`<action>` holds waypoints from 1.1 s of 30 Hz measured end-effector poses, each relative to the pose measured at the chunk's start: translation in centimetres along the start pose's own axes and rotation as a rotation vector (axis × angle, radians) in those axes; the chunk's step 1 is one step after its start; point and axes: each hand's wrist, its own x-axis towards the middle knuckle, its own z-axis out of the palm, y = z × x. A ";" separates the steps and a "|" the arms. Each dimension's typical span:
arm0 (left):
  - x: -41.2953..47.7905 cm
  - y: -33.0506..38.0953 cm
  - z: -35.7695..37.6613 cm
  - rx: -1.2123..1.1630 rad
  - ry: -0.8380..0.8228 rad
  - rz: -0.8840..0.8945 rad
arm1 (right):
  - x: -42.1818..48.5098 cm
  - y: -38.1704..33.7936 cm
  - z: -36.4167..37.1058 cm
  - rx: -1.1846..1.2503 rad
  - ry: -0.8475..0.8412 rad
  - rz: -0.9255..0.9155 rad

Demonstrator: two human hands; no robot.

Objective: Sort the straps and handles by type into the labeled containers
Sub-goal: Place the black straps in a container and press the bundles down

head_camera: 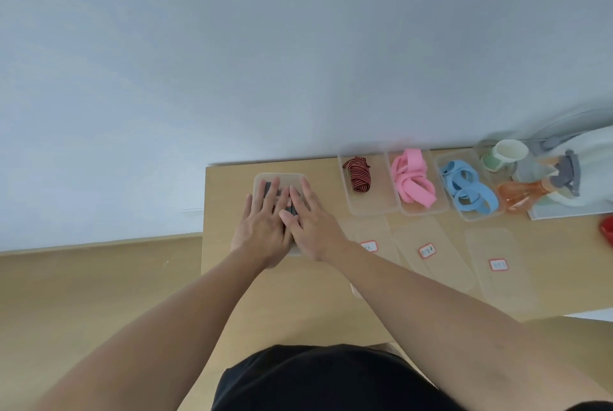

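Note:
My left hand (pixel 263 221) and my right hand (pixel 313 223) lie flat, fingers straight, on the lid of a clear container (pixel 265 178) at the table's left end. Dark straps (pixel 289 210) show through it under my fingers. To the right stand three open clear containers: one with a red-and-black striped strap (pixel 358 175), one with pink straps (pixel 413 178), one with blue straps (pixel 467 188).
Three clear lids with red-bordered labels (pixel 428 250) lie on the wooden table (pixel 331 294) in front of the open containers. At the far right stand a cup (pixel 509 151), an orange spray bottle (pixel 530 193) and a red object (pixel 607 228). The table's left edge is beside my left hand.

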 end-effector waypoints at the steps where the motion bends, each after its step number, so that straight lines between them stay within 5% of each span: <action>1: 0.1 0.1 -0.2 0.011 0.004 0.001 | -0.3 -0.2 -0.4 0.082 -0.003 0.002; 6: 1.1 0.8 -0.1 0.048 0.059 -0.101 | -5.0 2.0 -0.4 0.088 0.348 0.063; 11: 0.7 3.9 -0.2 -0.024 0.614 0.169 | -8.7 6.5 -0.7 -0.043 0.465 0.319; 13: -0.6 7.1 -0.5 -0.188 0.704 0.252 | -9.5 7.9 -0.6 -0.013 0.491 0.411; 15: -2.1 10.8 -0.2 -0.445 0.487 0.130 | -9.8 8.9 -0.4 0.016 0.447 0.491; 19: -3.0 15.2 0.8 -0.957 -0.179 -0.446 | -10.0 8.9 -1.0 0.095 0.396 0.593; 25: -2.3 15.7 0.9 -1.492 -0.220 -0.775 | -10.0 8.7 -2.5 0.203 0.344 0.702; 33: -3.3 13.8 1.3 -1.424 -0.097 -0.748 | -9.6 10.8 -4.1 0.748 0.459 0.689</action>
